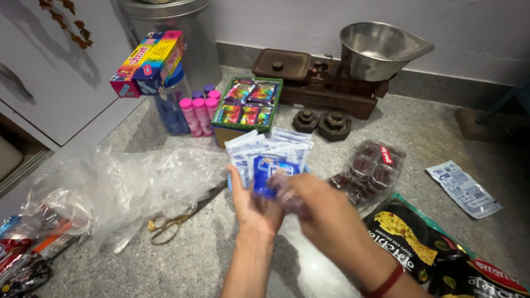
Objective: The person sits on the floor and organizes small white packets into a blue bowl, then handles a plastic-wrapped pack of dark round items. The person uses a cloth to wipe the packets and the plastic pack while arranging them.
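Left hand (255,207) grips a blue sachet (269,170) — right hand (323,212) pinches its blurred edge; white sachets (264,146) behind.

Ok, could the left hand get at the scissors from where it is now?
Probably yes. The scissors lie flat on the counter just left of the left hand, with bare stone between and only the clear plastic bag beside them. But that hand is holding blue sachets.

The table (419,132) looks like speckled, polished stone. The scale pan (378,47) is shiny metal on a rusty, matt iron base (326,91). The bag (121,190) is crinkled clear plastic; the sachets (270,152) are glossy foil; the scissors (176,218) are brass-coloured metal.
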